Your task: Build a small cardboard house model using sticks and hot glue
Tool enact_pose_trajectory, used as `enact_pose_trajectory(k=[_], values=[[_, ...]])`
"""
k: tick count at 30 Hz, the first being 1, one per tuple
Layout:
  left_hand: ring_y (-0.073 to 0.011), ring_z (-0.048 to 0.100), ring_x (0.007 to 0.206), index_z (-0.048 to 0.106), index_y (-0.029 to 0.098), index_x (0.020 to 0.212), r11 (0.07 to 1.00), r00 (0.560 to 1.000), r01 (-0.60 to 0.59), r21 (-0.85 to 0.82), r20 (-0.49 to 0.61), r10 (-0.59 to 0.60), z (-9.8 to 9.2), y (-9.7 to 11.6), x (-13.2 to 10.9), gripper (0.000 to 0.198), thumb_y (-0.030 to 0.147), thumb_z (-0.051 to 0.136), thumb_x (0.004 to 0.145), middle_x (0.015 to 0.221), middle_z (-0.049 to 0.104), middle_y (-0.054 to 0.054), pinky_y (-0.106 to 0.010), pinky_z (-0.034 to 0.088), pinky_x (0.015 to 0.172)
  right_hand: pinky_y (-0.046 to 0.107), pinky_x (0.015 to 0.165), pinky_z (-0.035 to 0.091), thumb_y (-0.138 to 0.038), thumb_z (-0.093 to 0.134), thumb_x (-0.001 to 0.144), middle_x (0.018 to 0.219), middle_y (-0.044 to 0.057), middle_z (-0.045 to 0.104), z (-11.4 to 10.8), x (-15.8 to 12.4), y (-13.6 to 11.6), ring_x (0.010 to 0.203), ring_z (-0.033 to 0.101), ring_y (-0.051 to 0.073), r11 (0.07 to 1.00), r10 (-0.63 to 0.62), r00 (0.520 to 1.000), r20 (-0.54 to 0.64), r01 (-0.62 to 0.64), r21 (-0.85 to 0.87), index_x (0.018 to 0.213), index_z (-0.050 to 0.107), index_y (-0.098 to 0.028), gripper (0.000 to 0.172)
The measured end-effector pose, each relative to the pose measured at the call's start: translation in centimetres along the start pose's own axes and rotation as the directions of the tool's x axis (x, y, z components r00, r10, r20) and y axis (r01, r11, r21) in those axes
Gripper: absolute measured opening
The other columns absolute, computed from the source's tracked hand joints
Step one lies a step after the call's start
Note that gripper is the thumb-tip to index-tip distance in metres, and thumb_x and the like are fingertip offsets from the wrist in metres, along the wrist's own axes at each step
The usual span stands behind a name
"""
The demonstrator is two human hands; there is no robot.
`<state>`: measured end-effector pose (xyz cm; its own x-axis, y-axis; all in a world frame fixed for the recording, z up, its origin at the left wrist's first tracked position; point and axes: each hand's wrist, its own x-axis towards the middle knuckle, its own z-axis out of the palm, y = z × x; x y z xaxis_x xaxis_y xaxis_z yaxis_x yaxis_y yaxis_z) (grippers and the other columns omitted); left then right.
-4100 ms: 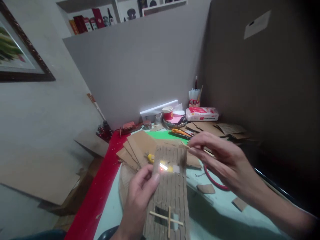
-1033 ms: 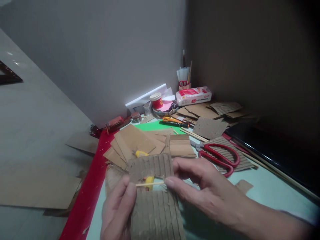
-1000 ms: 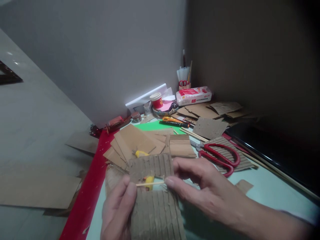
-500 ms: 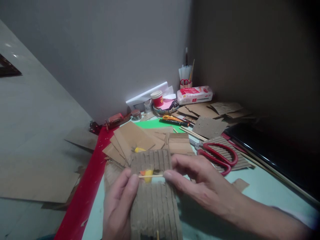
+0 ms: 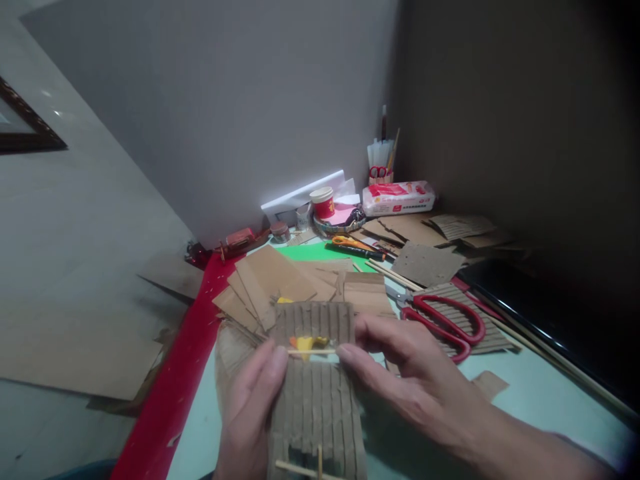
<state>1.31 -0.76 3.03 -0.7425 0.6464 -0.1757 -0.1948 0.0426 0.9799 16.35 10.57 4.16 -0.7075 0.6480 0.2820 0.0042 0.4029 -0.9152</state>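
Observation:
A strip of ribbed corrugated cardboard (image 5: 315,400) stands tilted between my hands, with an opening near its top. Across that opening lies a thin wooden stick (image 5: 313,351). My left hand (image 5: 253,403) grips the cardboard's left edge, its thumb at the stick's left end. At the other end, my right hand (image 5: 405,367) pinches the stick against the right edge, thumb in front and fingers behind. Lower down, a second opening has crossed sticks (image 5: 300,468) over it, partly cut off by the frame. Something yellow and orange shows through the upper opening.
Large red-handled scissors (image 5: 445,320) lie right of my hands, on cardboard. Flat cardboard pieces (image 5: 280,280) spread behind the strip. Further back are a green sheet (image 5: 310,251), a black marker (image 5: 355,251), a red paper cup (image 5: 323,202) and a wipes pack (image 5: 399,198). A black glossy object (image 5: 550,327) lies right.
The view has shifted slightly, so the scene sits further right and lower. More of the strip's lower opening and its crossed sticks shows. Both hands keep their hold.

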Motion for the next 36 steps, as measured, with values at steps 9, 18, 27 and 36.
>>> enact_pose_trajectory(k=[9, 18, 27, 36], values=[[-0.0441, 0.064, 0.125, 0.080, 0.017, 0.111, 0.984, 0.982, 0.167, -0.064, -0.075, -0.172, -0.6, -0.3, -0.6, 0.053, 0.051, 0.086, 0.071, 0.120, 0.078, -0.016, -0.048, 0.057, 0.093, 0.025, 0.057, 0.036, -0.031, 0.055, 0.095, 0.068, -0.003, 0.053, 0.3, 0.1, 0.1, 0.063, 0.048, 0.012, 1.000, 0.028, 1.000, 0.004, -0.028, -0.008, 0.072, 0.050, -0.021, 0.026], [-0.0376, 0.075, 0.096, 0.078, 0.015, 0.117, 0.987, 0.979, 0.130, -0.094, 0.167, -0.113, -0.6, -0.2, 0.1, 0.053, 0.050, 0.079, 0.077, 0.100, 0.081, -0.017, -0.043, 0.059, 0.080, 0.027, 0.060, 0.042, -0.046, 0.061, 0.094, 0.073, 0.001, 0.058, 0.2, 0.2, -0.3, 0.069, 0.053, 0.016, 0.969, 0.179, 0.975, 0.130, -0.198, 0.150, 0.077, 0.057, -0.020, 0.031], [-0.0368, 0.072, 0.108, 0.081, 0.017, 0.110, 0.992, 0.982, 0.126, -0.020, 0.141, -0.122, 0.2, 0.4, -0.7, 0.049, 0.054, 0.078, 0.079, 0.108, 0.080, -0.015, -0.041, 0.058, 0.088, 0.026, 0.063, 0.043, -0.042, 0.064, 0.094, 0.079, 0.002, 0.061, 0.4, 0.0, 0.1, 0.072, 0.054, 0.016, 0.986, 0.118, 0.987, 0.106, -0.130, 0.109, 0.078, 0.058, -0.020, 0.028], [-0.0400, 0.060, 0.128, 0.083, 0.022, 0.106, 0.989, 0.985, 0.136, 0.059, 0.097, -0.142, 0.4, 1.2, -1.0, 0.052, 0.062, 0.080, 0.073, 0.124, 0.076, -0.012, -0.042, 0.052, 0.099, 0.022, 0.054, 0.038, -0.054, 0.067, 0.094, 0.073, -0.003, 0.052, 0.2, 0.0, 0.6, 0.063, 0.048, 0.011, 0.885, 0.199, 0.956, 0.217, -0.270, 0.378, 0.082, 0.054, -0.019, 0.039]])
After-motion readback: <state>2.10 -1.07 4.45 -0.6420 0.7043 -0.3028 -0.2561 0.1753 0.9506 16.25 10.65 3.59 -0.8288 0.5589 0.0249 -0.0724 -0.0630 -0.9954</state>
